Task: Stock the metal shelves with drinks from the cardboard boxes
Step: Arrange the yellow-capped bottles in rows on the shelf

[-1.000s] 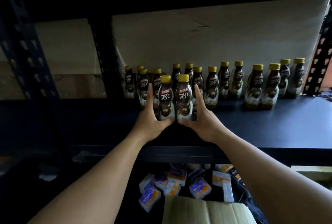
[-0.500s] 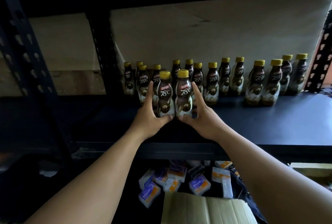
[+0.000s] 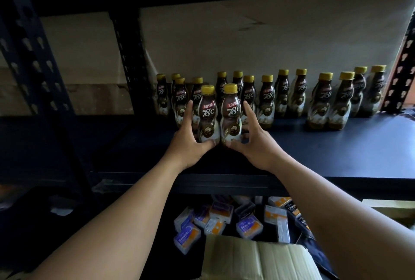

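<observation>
L hand (image 3: 187,145) grips left bottle (image 3: 208,115), R hand (image 3: 256,145) grips right bottle (image 3: 231,115); both upright, caps up, on shelf (image 3: 336,149).

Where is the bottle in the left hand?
Head view, centre: the bottle, in the left hand, is before the back row, beside the right hand's second bottle.

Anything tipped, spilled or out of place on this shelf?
Nothing spilled or tipped. The row bottles stand upright on the shelf, as do the left bottle in the left hand and the right bottle in the right hand. Only the small boxes below lie jumbled.
</observation>
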